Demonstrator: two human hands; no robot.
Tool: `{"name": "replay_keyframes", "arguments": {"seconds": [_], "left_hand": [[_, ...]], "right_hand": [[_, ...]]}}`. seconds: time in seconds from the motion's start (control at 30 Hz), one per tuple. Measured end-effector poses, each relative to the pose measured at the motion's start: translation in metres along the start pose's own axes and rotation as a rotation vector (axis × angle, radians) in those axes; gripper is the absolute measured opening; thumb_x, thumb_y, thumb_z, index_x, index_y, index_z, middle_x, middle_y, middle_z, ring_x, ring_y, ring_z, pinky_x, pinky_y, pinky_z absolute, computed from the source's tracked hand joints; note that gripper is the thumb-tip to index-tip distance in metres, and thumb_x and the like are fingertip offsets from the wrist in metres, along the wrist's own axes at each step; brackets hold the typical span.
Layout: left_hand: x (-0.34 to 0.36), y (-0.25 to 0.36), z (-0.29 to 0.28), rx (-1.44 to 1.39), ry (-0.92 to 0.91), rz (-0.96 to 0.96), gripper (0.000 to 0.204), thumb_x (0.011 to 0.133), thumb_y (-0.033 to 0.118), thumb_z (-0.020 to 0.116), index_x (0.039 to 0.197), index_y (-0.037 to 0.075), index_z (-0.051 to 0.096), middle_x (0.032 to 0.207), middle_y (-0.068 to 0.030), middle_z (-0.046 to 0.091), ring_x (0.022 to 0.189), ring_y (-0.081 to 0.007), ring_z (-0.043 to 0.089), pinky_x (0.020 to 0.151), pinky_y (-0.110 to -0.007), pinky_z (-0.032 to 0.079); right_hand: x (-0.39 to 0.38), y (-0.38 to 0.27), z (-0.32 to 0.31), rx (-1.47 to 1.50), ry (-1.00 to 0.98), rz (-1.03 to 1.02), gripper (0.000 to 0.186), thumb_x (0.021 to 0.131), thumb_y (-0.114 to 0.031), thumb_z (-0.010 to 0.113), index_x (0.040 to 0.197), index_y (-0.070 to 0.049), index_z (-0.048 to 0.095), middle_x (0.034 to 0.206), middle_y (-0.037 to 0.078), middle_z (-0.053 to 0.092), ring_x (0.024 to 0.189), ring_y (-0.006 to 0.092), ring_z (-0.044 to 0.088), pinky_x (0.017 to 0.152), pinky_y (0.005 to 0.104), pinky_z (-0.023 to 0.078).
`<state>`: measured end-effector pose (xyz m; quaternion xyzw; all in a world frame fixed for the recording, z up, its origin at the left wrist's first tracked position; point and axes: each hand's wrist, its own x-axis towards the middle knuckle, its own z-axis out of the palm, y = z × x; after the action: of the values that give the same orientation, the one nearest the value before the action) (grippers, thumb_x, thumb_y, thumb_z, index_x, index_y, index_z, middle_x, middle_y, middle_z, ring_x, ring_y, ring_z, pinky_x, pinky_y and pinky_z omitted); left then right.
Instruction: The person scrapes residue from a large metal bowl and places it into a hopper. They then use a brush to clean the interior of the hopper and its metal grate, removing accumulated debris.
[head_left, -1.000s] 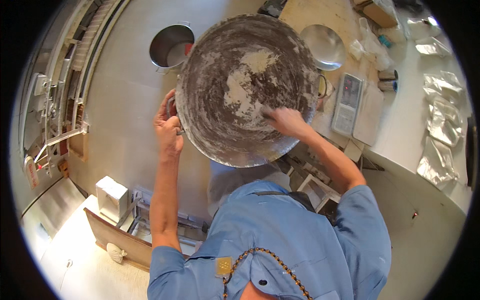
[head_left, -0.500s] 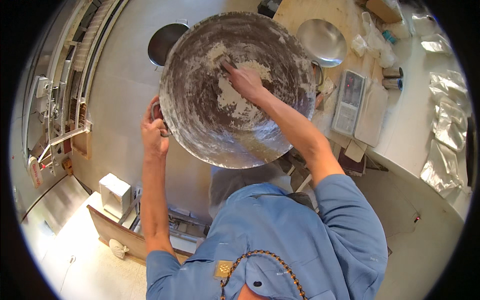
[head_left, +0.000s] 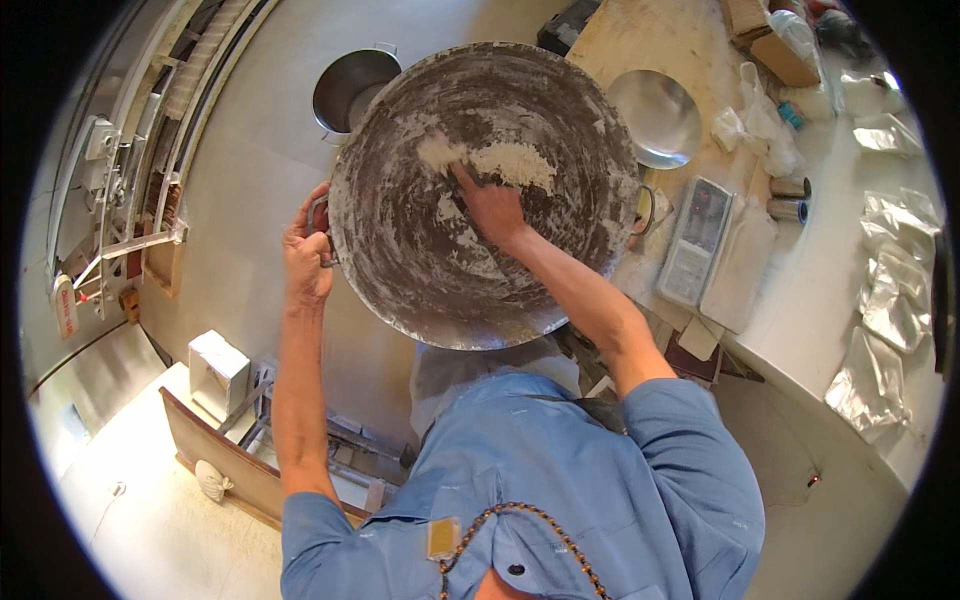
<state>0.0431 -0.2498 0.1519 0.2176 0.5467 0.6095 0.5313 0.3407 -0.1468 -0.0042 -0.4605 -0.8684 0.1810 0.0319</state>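
The wide round pan [head_left: 420, 290] sits in front of the person's body, its right rim by the wooden worktop [head_left: 650, 35]. It has 2 loop handles, and the left hand [head_left: 308, 248] is curled tightly around the left loop handle [head_left: 319, 215]. The right hand [head_left: 492, 210] reaches inside the pan with its fingers aimed at the pale powder [head_left: 515, 165]; blur and the pale stuff at the fingertips mean I cannot tell whether it pinches a small tool or is bare.

The likeliest trouble is the pan swinging or tipping: the left hand steadies it at just 1 side, while the right handle [head_left: 648, 212] has no hand on it. A hard push by the right hand toward the far wall could turn the pan about the held handle.

If it swings right, its rim could knock the shiny metal bowl [head_left: 655, 118] just beside it, or jar the scale [head_left: 690, 240] on the worktop. A swing left would bring it against the deep pot [head_left: 350, 95] showing past the far-left rim.

A fast stroke could also fling powder over the rim, since it lies loose, in 2 main clumps with thin smears around them.
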Motion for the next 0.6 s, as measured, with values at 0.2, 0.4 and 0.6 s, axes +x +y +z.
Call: {"name": "replay_keyframes", "arguments": {"seconds": [0.2,0.4,0.6], "left_hand": [[0.006,-0.001,0.002,0.031,-0.031,0.003,0.082,0.068,-0.02,0.039,0.144,0.0,0.064,0.129,-0.0082,0.074,0.081,-0.0032,0.064,0.05,-0.018,0.034],[-0.002,-0.007,0.024,-0.001,0.097,0.004,0.079,0.069,-0.02,0.04,0.141,0.0,0.067,0.122,-0.0062,0.076,0.074,-0.0016,0.061,0.046,-0.019,0.032],[-0.009,-0.003,0.034,0.063,0.129,-0.042,0.078,0.069,-0.02,0.04,0.139,0.001,0.068,0.112,-0.0031,0.076,0.067,-0.0012,0.056,0.046,-0.018,0.031]], "right_hand": [[-0.086,0.031,-0.055,0.145,-0.323,-0.125,0.048,0.102,-0.026,0.062,0.15,-0.023,0.058,0.082,0.018,0.073,0.077,0.0373,0.074,0.064,0.055,0.057],[-0.168,0.018,-0.05,0.262,-0.603,-0.102,0.05,0.1,-0.029,0.063,0.15,-0.025,0.06,0.095,0.024,0.075,0.087,0.0437,0.074,0.075,0.0572,0.059],[0.04,-0.041,0.017,0.509,0.29,0.062,0.051,0.105,-0.028,0.061,0.155,-0.02,0.048,0.077,0.023,0.07,0.072,0.0486,0.068,0.063,0.0595,0.053]]}}
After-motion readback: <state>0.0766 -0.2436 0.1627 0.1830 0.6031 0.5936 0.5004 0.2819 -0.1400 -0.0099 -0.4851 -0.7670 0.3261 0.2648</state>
